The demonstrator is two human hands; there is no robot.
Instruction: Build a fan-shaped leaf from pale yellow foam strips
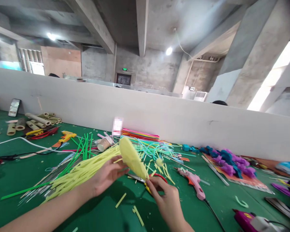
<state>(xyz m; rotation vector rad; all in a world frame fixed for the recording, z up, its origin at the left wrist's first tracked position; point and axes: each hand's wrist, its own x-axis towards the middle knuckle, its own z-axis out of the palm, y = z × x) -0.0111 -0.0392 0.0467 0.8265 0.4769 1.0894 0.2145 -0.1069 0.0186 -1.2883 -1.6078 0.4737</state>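
Observation:
My left hand and my right hand hold a pale yellow fuzzy oval piece between them above a green table. The left hand's fingers pinch its left edge and a short yellow stem. At its lower right tip the right hand's fingers are closed. A heap of yellow pipe-cleaner strips lies just left of the left hand. Red-handled scissors lie under the piece, partly hidden.
A pink glue gun lies right of my hands, and another glue gun sits at the lower right. Green sticks, a yellow glue gun, cardboard tubes, and purple and blue fuzzy shapes are spread about. A white partition wall backs the table.

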